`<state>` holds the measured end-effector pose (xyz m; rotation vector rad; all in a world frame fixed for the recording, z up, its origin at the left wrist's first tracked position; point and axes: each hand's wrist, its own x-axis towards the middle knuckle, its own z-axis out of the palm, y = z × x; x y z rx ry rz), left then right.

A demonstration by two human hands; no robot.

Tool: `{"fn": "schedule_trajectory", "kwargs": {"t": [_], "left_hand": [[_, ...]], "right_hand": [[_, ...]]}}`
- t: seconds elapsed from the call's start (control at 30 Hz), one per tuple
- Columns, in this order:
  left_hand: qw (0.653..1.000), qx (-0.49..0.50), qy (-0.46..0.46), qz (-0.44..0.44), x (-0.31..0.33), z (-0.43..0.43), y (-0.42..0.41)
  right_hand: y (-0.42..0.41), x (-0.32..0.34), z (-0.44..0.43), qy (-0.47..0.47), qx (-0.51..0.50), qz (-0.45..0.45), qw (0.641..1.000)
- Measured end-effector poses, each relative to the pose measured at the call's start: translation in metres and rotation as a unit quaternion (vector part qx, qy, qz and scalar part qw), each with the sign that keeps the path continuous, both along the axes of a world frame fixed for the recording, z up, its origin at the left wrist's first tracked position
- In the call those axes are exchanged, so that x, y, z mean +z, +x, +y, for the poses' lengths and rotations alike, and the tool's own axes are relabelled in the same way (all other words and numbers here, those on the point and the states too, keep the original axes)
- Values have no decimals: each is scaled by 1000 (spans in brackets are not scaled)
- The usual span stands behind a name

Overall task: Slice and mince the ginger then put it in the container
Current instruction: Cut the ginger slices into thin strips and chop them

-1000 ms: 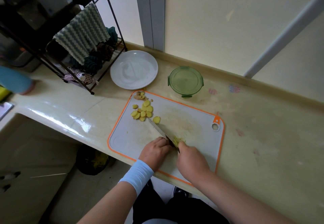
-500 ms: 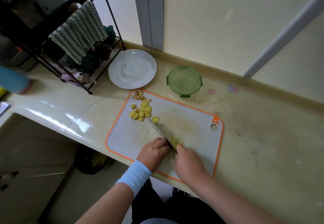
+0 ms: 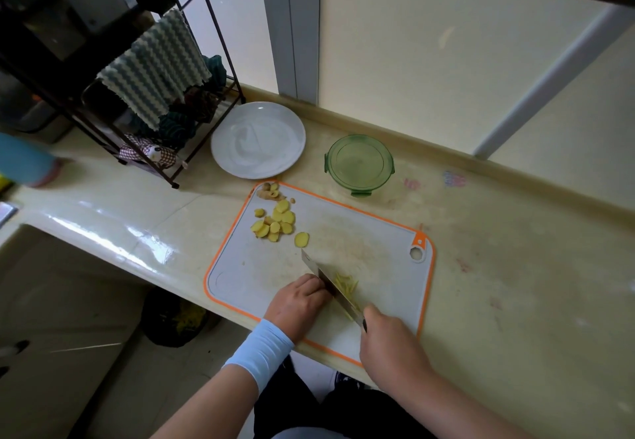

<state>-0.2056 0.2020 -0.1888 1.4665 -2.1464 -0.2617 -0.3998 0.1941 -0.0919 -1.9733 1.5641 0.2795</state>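
Countertop [image 3: 515, 266], orange-rimmed cutting board [image 3: 247, 273] at its near edge — my right hand [image 3: 391, 339] wraps the knife [image 3: 329, 282] over ginger slivers [image 3: 347, 286], left hand [image 3: 298, 304] curled against the blade, what it pins hidden — I'd cut finely, knuckles guiding; ginger slices [image 3: 275, 223] wait near the board's far-left corner.

A white plate [image 3: 257, 139] sits on the counter [image 3: 515, 266] beside a black rack [image 3: 222, 40] draped with a striped cloth [image 3: 154, 64].

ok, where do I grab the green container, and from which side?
Probably span the green container across its round wall from above, fingers between the clip tabs. It sits upright behind the cutting board, the white plate on its left.
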Motion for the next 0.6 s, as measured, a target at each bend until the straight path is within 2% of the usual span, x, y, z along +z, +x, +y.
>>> {"fn": "schedule_trajectory", "kwargs": {"t": [0.37, 0.6], "left_hand": [[1000, -1, 4, -2, 1, -1, -1], [1000, 1, -15, -5, 3, -2, 1]], "right_hand": [[45, -13, -27, -11, 39, 5, 999], [8, -2, -5, 3, -1, -5, 1000]]}}
